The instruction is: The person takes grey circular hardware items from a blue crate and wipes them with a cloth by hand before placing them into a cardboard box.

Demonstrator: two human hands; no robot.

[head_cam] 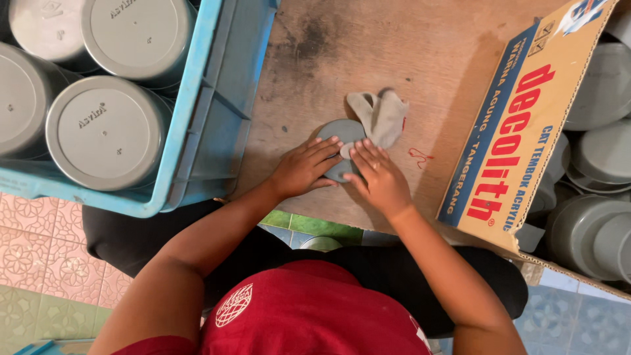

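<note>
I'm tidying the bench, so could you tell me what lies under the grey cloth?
The cloth overlaps the round grey lid's edge on the wooden board; whatever else it covers is hidden.

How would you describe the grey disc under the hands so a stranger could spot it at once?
Start at the brown wooden board between the blue crate and the cardboard box. Near its front edge, the left hand and right hand press on a flat grey disc. Unlike the grey cloth touching it, it is round and rigid.
</note>
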